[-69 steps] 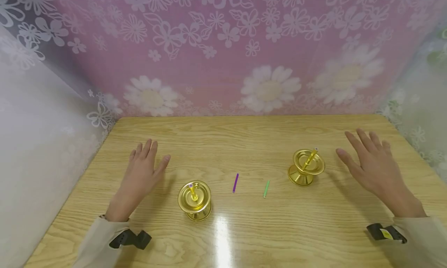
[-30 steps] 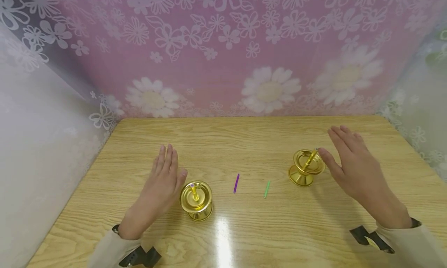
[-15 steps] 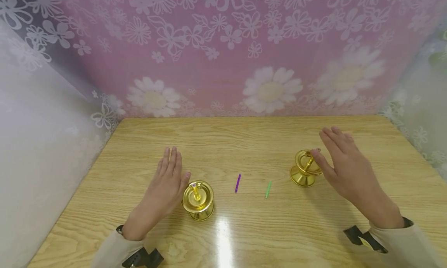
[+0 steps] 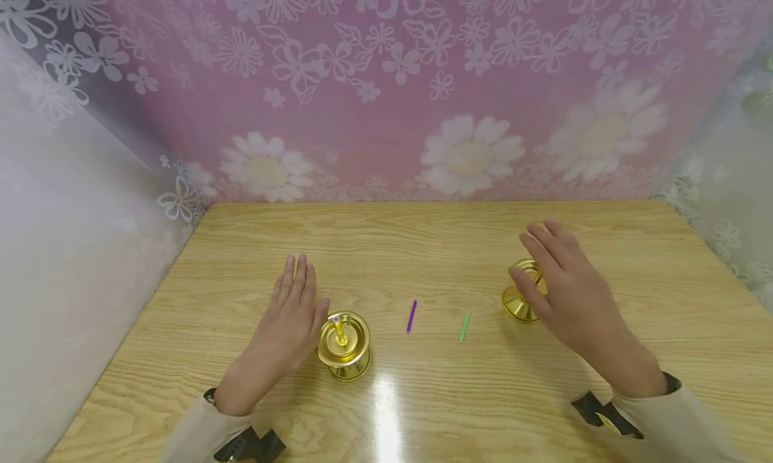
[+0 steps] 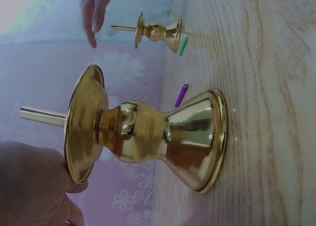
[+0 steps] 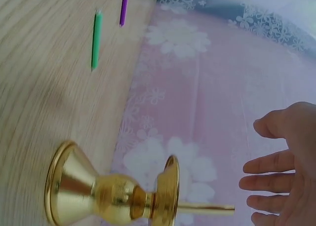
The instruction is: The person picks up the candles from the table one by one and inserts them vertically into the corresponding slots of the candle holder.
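Note:
Two gold candle holders stand upright on the table, each with a dish and a thin upright tube. My left hand [image 4: 284,329], its fingers straight, is beside the dish of the left candle holder [image 4: 349,359]; in the left wrist view the hand [image 5: 29,181] overlaps the dish rim, and I cannot tell if it touches. Over the right candle holder [image 4: 518,305] is my right hand [image 4: 570,298], hiding part of its dish. The right wrist view shows that hand [image 6: 286,171] with fingers spread, apart from the tube of the candle holder [image 6: 116,199].
A thin purple stick [image 4: 412,317] and a thin green stick [image 4: 464,327] lie between the holders on the wooden table [image 4: 374,241]. A pink flowered cloth [image 4: 374,134] stands behind the table's far edge, with pale flowered sides at left and right.
My right hand has moved left until it is over the right candle holder. My left hand has come right to the left holder and stayed there. Holders and sticks have kept their places.

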{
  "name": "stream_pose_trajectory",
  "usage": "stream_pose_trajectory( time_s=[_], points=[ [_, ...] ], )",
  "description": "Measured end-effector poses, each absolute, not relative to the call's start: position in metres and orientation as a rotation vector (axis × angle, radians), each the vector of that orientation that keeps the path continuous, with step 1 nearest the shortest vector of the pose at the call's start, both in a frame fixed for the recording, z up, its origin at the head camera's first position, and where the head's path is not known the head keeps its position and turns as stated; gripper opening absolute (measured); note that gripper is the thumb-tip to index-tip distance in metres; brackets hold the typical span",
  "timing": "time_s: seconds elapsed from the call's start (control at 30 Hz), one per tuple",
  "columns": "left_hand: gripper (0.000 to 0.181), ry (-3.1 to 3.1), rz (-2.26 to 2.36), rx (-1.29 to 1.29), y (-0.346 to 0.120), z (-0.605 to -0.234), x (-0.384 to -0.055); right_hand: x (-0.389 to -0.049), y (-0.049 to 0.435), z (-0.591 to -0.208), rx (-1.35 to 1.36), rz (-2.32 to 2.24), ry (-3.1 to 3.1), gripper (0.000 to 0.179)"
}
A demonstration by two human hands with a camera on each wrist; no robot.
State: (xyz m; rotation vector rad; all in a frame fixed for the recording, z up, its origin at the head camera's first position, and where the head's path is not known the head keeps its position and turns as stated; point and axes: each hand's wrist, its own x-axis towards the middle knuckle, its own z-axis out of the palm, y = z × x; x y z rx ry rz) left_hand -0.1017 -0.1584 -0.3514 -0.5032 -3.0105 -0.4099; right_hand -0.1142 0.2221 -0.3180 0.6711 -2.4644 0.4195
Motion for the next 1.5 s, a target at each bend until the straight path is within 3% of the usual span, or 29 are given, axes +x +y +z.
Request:
stream_pose_trajectory(
  time_s=[0.2,0.6,0.77,1.03,1.5],
  points=[
    [0.061,-2.998,-0.394,-0.505,-0.158,-0.352,-0.101,-0.119,0.200,-0.323,0.746,0.428,-2.338,0.065],
    [0.060,-3.026,-0.419,-0.484,-0.158,-0.350,-0.101,-0.126,0.162,-0.347,0.745,0.315,-2.402,0.048],
    [0.061,-3.030,-0.416,-0.484,-0.157,-0.351,-0.101,-0.130,0.146,-0.359,0.747,0.132,-2.401,0.060],
    [0.060,-3.025,-0.413,-0.485,-0.157,-0.350,-0.101,-0.129,0.121,-0.367,0.676,-0.012,-2.727,0.034],
    [0.059,-3.004,-0.432,-0.489,-0.157,-0.351,-0.099,-0.135,0.091,-0.377,0.780,-0.074,-3.144,0.029]
  ],
)
